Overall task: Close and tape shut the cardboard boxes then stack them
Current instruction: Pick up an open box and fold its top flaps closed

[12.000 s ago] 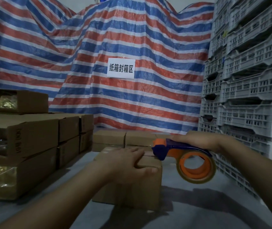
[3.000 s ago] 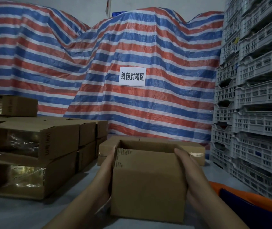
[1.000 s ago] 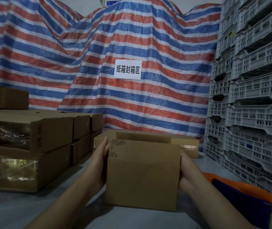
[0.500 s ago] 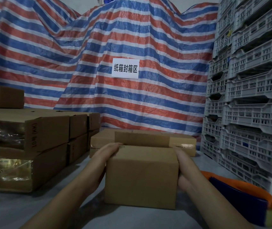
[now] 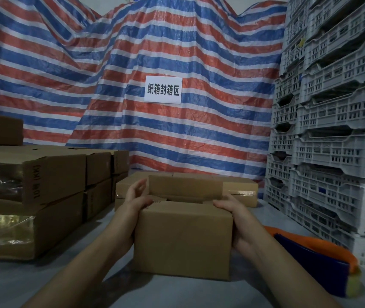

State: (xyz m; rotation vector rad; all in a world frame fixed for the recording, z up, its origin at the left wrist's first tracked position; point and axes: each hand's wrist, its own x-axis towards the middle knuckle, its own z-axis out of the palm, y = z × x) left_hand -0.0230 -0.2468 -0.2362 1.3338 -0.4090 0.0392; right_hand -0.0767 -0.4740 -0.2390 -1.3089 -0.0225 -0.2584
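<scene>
A small brown cardboard box (image 5: 183, 238) stands on the grey table right in front of me. Its near flap is folded down, its far flap (image 5: 183, 185) stands upright, and the top gapes between them. My left hand (image 5: 136, 201) lies against the box's left side, thumb on the folded flap, fingers lifted and loose. My right hand (image 5: 236, 221) grips the right side, with its thumb over the top corner. An orange and blue tape dispenser (image 5: 314, 261) lies on the table to the right of my right forearm.
Stacked cardboard boxes (image 5: 44, 196) fill the left side. Two flat taped boxes (image 5: 239, 192) lie just behind the one I hold. White plastic crates (image 5: 332, 141) tower on the right. A striped tarpaulin with a paper sign (image 5: 163, 90) hangs behind.
My left fingers have lifted off the box top, leaving only the thumb on the near flap. The box has stayed in place, and its open top now shows.
</scene>
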